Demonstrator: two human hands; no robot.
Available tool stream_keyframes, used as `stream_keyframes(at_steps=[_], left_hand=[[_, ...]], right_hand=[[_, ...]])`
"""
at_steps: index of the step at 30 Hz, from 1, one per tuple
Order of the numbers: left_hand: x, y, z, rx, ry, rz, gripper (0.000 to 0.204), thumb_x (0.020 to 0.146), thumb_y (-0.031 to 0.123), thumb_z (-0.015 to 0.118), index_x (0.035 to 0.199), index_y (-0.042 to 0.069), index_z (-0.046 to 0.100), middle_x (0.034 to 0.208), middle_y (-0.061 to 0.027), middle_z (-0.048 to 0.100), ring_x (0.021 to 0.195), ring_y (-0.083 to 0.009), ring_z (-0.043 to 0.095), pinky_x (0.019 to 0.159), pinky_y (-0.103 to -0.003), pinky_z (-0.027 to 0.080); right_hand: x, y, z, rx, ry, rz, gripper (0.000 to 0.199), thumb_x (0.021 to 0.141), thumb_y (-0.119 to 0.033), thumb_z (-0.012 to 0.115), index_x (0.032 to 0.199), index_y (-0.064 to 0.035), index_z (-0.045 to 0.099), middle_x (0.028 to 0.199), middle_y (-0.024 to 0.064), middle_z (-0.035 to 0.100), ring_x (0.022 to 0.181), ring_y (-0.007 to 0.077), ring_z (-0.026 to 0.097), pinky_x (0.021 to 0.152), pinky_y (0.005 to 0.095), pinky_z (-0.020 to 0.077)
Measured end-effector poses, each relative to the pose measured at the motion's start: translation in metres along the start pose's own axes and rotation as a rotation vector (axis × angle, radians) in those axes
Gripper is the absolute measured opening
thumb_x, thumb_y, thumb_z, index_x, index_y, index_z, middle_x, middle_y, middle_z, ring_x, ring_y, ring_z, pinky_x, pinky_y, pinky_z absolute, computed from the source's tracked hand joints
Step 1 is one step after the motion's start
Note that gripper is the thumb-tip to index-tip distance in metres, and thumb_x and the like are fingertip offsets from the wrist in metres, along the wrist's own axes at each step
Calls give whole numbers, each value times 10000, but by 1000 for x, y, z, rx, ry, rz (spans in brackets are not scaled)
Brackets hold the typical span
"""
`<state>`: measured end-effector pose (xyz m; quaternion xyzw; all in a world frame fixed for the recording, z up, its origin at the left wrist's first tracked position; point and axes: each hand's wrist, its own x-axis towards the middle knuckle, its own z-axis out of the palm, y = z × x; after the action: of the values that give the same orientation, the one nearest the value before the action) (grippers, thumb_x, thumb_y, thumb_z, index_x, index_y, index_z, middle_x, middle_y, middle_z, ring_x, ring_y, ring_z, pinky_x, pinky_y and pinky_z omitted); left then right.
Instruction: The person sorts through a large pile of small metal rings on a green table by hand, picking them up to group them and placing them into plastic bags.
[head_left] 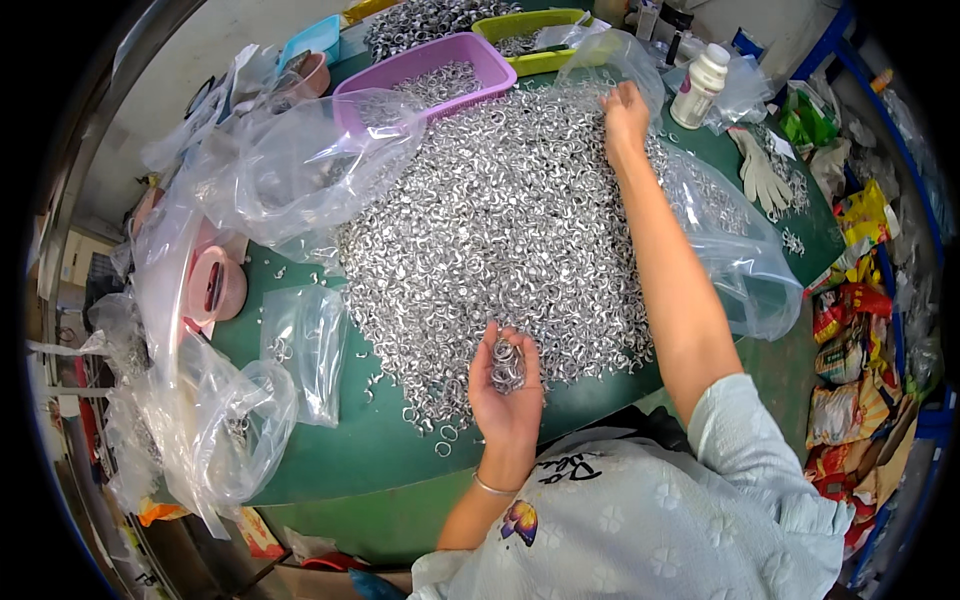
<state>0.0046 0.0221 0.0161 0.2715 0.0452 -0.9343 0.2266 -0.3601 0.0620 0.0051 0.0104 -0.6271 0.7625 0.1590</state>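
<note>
A wide heap of small silver metal rings point(480, 230), many looking like open or C-shaped loops, covers the middle of a green table. At its near edge my left hand point(507, 400) is turned palm up and cupped around several metal rings point(507, 365). My right hand point(627, 120) reaches to the far right side of the heap, beside a crumpled clear plastic bag point(615, 58). Its fingers are slightly bent and apart, with nothing visible in them; whether they touch the bag I cannot tell.
A purple basket point(490, 52) and a green tray point(568, 60), both holding rings, stand at the back. Clear bags point(260, 200) lie leftward near a pink cup point(217, 285). A white bottle point(700, 88) and a glove point(762, 175) sit at right, beside shelves with colourful packets point(860, 330).
</note>
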Motion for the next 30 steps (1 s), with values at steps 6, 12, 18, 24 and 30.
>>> stream_keyframes(at_steps=[6, 12, 18, 24, 30], left_hand=[[-1, 24, -13, -117, 23, -16, 294, 884, 54, 502, 1170, -10, 489, 977, -105, 508, 889, -176, 504, 852, -293, 476], [0, 39, -18, -138, -85, 0, 256, 909, 97, 480, 1151, 12, 485, 864, -50, 460, 748, -122, 453, 634, -230, 432], [-5, 47, -34, -147, -132, -34, 182, 930, 135, 443, 1051, 29, 529, 778, -10, 400, 671, -88, 381, 535, -211, 330], [-12, 57, -26, -196, -86, 48, 245, 928, 136, 413, 1029, -65, 511, 1213, -197, 486, 1225, -313, 400, 1064, -443, 315], [-15, 88, -74, -318, -438, -158, 255, 928, 172, 443, 1077, -17, 526, 1055, -131, 565, 1046, -250, 536, 874, -391, 496]], right_hand=[[-166, -70, -10, -84, -479, -124, 302, 851, 6, 488, 1148, 41, 523, 1197, 144, 533, 1124, 233, 509, 934, 316, 399], [-223, -85, -61, -230, -900, -137, 165, 832, -19, 541, 977, 8, 618, 951, 95, 620, 868, 164, 577, 726, 267, 440], [-192, -84, -72, -583, -844, -431, 158, 818, -46, 568, 962, -11, 623, 940, 101, 625, 809, 201, 580, 666, 274, 435], [-234, -96, -81, -387, -1137, -106, 165, 815, -21, 562, 967, 9, 618, 928, 103, 622, 856, 197, 586, 715, 289, 452], [-279, -102, -82, -331, -1239, -35, 155, 815, 2, 554, 956, 19, 616, 908, 110, 623, 819, 178, 590, 719, 259, 452]])
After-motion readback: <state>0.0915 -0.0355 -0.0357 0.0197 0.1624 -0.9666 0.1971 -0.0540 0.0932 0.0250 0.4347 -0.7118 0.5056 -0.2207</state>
